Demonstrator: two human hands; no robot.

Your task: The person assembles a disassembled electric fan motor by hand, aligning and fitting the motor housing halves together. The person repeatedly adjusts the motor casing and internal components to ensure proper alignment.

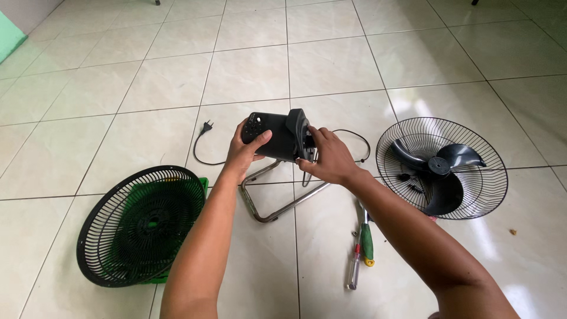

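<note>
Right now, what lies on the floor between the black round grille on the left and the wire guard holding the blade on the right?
Head view: a bent metal tube stand and two screwdrivers.

No packages, labels, signs or screens anywhere in view.

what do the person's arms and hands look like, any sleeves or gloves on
Both arms are bare up to the picture's lower edge: no sleeves show. The left hand and right hand wear no gloves, and no rings, watch or wristbands are visible.
</note>
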